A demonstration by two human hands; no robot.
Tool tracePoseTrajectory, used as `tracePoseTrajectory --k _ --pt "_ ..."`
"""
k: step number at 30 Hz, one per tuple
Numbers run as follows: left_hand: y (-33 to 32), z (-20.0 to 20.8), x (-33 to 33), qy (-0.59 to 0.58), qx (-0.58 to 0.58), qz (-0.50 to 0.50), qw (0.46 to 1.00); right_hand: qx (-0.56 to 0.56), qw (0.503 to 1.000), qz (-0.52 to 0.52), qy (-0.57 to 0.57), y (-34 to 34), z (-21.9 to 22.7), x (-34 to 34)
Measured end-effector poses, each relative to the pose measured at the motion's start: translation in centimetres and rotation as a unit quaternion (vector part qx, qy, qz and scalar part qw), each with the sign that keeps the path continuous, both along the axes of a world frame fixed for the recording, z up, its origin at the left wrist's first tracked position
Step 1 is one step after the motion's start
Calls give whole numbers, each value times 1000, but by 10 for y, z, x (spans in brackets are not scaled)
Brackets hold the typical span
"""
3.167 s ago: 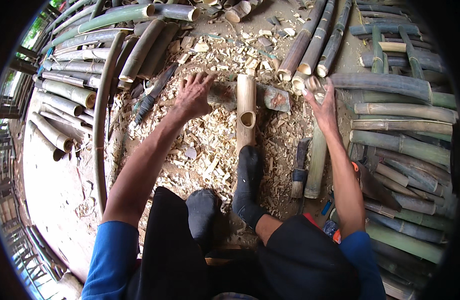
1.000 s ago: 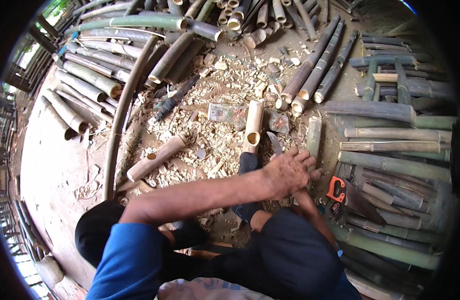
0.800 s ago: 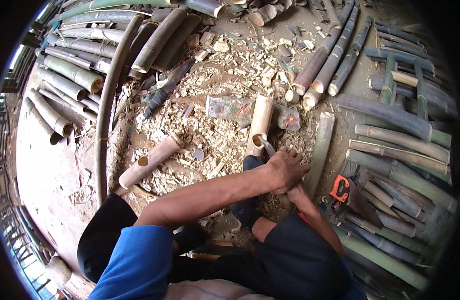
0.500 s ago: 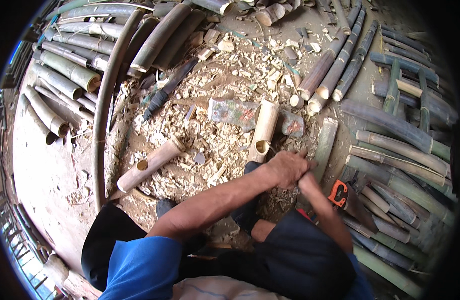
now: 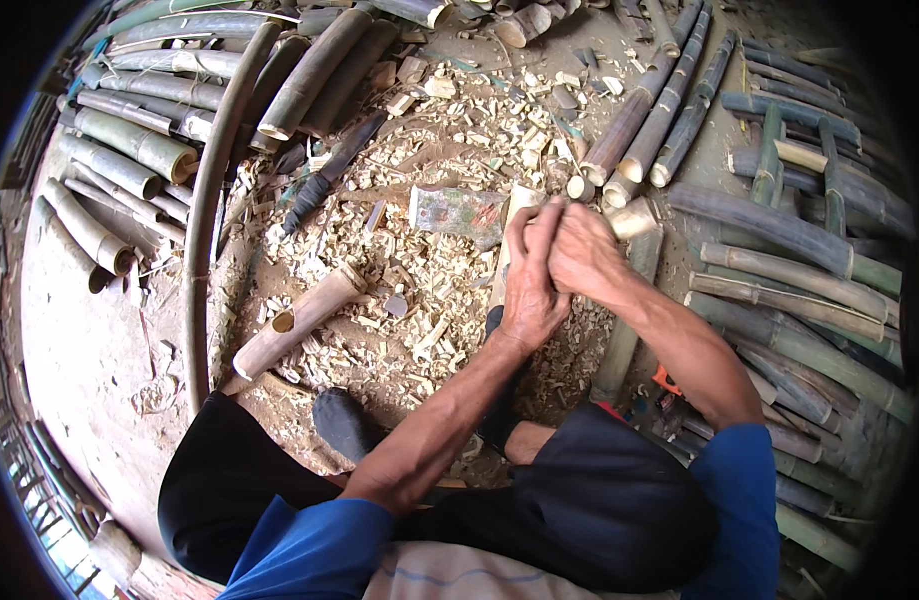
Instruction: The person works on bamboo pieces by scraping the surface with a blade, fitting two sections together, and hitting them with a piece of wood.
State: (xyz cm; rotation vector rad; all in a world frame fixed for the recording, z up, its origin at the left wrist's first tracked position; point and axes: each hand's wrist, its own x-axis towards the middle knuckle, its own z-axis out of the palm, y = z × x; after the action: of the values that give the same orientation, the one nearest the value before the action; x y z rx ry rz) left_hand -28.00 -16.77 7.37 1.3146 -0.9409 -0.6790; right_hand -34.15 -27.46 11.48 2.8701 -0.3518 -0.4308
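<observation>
My left hand (image 5: 532, 280) and my right hand (image 5: 587, 250) are pressed together over a pale peeled bamboo section (image 5: 521, 197) at the middle right. Both are closed, fingers bent; whatever they grip is hidden. The hands cover most of this section, including the hole cut in its side. Just beyond my right hand shows a short pale bamboo piece (image 5: 634, 218); I cannot tell whether that hand touches it. A second peeled bamboo section (image 5: 299, 322) with a round side hole lies to the left on the shavings.
Wood chips (image 5: 429, 270) cover the ground around a printed plastic packet (image 5: 457, 215). A dark-handled knife (image 5: 319, 190) lies behind to the left. A long curved pole (image 5: 211, 200) runs alongside bamboo stacks. More bamboo poles (image 5: 779, 335) and an orange-handled saw (image 5: 666, 380) are at the right.
Both hands have moved forward, away from my body, and now cover the holed bamboo section. The short pale piece has come into sight beside my right hand.
</observation>
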Motion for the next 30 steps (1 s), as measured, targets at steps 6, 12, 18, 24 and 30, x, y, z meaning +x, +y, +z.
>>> tracePoseTrajectory --k 6,12,18,24,30 --pt "2 -10 -25 -35 30 -20 999 67 996 21 47 -15 -16 -36" --pt "20 10 -36 -71 67 -138 986 288 945 -155 5 8 -10 -90" --pt "20 20 -1 -132 159 -321 924 410 856 -314 18 37 -26 -94" --pt "-10 15 29 -138 233 -582 767 581 611 -532 -83 99 -71 -106" --pt "-16 8 19 -129 191 -529 817 563 622 -536 -99 69 -84 -124"
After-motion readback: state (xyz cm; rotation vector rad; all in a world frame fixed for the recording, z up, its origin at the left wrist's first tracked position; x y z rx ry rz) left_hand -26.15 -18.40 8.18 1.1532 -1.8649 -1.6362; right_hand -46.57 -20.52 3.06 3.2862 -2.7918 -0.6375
